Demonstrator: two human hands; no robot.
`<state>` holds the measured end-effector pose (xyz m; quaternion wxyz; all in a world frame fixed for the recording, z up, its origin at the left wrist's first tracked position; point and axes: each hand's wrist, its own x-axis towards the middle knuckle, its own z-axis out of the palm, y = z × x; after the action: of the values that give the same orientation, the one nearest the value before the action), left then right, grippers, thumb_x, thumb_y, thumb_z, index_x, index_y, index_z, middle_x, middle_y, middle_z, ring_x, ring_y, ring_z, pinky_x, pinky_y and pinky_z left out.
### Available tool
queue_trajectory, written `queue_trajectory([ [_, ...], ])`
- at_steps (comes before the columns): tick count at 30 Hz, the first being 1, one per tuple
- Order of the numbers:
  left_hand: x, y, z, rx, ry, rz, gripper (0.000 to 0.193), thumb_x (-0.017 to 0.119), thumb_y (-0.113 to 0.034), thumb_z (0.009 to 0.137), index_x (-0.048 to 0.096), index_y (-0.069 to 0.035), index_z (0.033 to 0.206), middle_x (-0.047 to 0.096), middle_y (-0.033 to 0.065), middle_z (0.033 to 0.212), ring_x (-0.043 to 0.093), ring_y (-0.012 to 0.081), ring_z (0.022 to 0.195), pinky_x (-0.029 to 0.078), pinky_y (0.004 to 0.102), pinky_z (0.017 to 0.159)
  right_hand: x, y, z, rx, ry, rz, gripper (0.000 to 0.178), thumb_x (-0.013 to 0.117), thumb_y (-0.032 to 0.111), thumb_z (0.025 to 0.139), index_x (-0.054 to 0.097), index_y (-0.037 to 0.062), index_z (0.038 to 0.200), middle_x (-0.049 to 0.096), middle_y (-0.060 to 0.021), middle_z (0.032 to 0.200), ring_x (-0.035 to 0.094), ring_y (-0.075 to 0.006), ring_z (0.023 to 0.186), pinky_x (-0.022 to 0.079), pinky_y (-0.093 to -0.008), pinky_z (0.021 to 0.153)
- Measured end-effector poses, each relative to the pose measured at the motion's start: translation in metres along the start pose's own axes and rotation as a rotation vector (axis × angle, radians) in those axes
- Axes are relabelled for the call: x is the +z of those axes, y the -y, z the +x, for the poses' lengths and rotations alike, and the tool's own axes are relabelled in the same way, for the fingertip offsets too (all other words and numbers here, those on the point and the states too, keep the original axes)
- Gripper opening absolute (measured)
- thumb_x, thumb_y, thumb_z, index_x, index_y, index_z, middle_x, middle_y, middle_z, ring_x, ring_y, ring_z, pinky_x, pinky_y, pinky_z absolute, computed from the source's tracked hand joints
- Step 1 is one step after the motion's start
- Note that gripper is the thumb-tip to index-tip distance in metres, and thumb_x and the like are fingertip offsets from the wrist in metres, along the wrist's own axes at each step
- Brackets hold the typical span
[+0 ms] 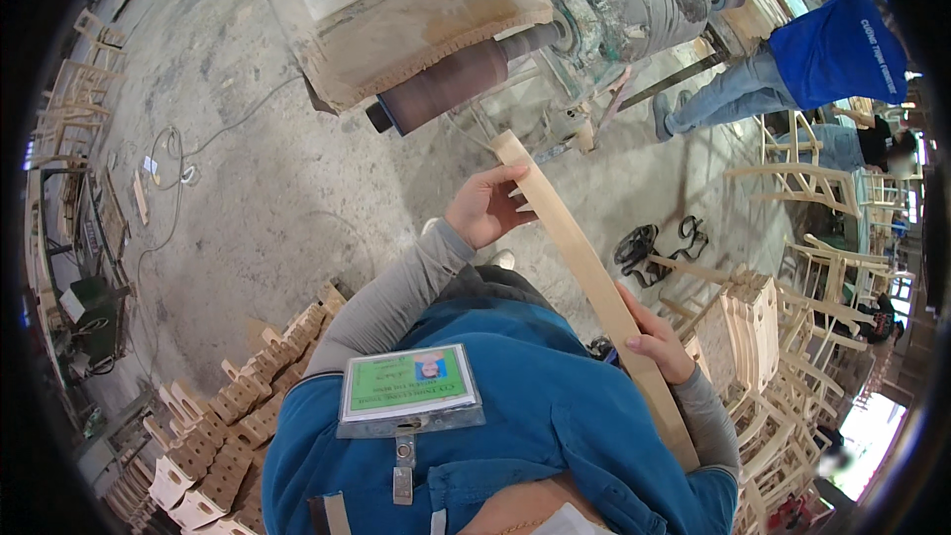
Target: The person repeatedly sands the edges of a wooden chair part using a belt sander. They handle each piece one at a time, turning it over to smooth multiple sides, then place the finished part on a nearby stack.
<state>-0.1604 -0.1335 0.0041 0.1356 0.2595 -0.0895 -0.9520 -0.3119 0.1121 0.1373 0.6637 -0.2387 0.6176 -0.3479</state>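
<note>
A long, slightly curved strip of pale wood slants across the front of my body, its far end near the machine and its near end by my right forearm. My left hand grips it close to the far end, thumb on top and fingers beneath. Farther down the same strip, my right hand is closed around it from the right side. Just beyond the far tip sits a sanding machine with a dark brown roller; a gap shows between the roller and the wood.
Stacks of cut wooden parts stand at my lower left. Wooden chair frames crowd the right, beside a bundle of slats. A black strap or cable heap lies on the floor. A co-worker in a blue shirt stands at upper right.
</note>
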Motion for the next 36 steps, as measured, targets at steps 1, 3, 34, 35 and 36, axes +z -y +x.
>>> queue_trajectory([
  [1, 0.001, 0.001, -0.001, 0.007, -0.004, -0.005, 0.040, 0.064, -0.029, 0.081, 0.050, -0.005, 0.110, 0.053, 0.0079, 0.102, 0.053, 0.0218, 0.096, 0.044, 0.0426, 0.087, -0.001, -0.004, 0.000, 0.012, -0.017, 0.052, 0.074, 0.055, 0.027, 0.079, 0.021, -0.0025, 0.138, 0.032, -0.0167, 0.138, 0.036, -0.0217, 0.123, 0.030, -0.0297, 0.099],
  [3, 0.005, 0.005, -0.002, 0.012, -0.038, 0.012, 0.044, 0.065, -0.028, 0.080, 0.048, -0.005, 0.113, 0.051, 0.0075, 0.104, 0.053, 0.0219, 0.097, 0.044, 0.0430, 0.087, -0.007, -0.016, 0.007, 0.061, 0.093, 0.338, 0.070, 0.053, 0.033, 0.079, 0.029, -0.0032, 0.134, 0.040, -0.0182, 0.126, 0.048, -0.0228, 0.106, 0.042, -0.0313, 0.083],
  [34, 0.003, -0.039, 0.005, 0.005, -0.133, 0.026, 0.057, 0.067, -0.034, 0.079, 0.041, -0.002, 0.119, 0.047, 0.0097, 0.108, 0.056, 0.0228, 0.093, 0.052, 0.0450, 0.080, 0.026, 0.061, 0.078, 0.326, 0.106, 0.812, 0.067, 0.047, 0.050, 0.079, 0.038, 0.0001, 0.123, 0.048, -0.0163, 0.085, 0.049, -0.0190, 0.051, 0.041, -0.0300, 0.036],
  [35, 0.002, -0.039, 0.006, 0.005, -0.138, 0.020, 0.057, 0.067, -0.035, 0.079, 0.041, -0.002, 0.118, 0.047, 0.0093, 0.107, 0.056, 0.0235, 0.094, 0.051, 0.0456, 0.082, 0.025, 0.061, 0.080, 0.335, 0.112, 0.821, 0.067, 0.047, 0.049, 0.079, 0.038, 0.0001, 0.123, 0.048, -0.0163, 0.085, 0.049, -0.0191, 0.051, 0.041, -0.0302, 0.036],
  [36, 0.002, -0.040, 0.006, 0.010, -0.139, 0.022, 0.057, 0.067, -0.035, 0.079, 0.042, -0.002, 0.118, 0.048, 0.0090, 0.106, 0.056, 0.0232, 0.093, 0.051, 0.0455, 0.082, 0.025, 0.061, 0.082, 0.344, 0.118, 0.830, 0.067, 0.048, 0.049, 0.079, 0.037, 0.0000, 0.123, 0.048, -0.0162, 0.085, 0.049, -0.0191, 0.051, 0.042, -0.0304, 0.036],
])
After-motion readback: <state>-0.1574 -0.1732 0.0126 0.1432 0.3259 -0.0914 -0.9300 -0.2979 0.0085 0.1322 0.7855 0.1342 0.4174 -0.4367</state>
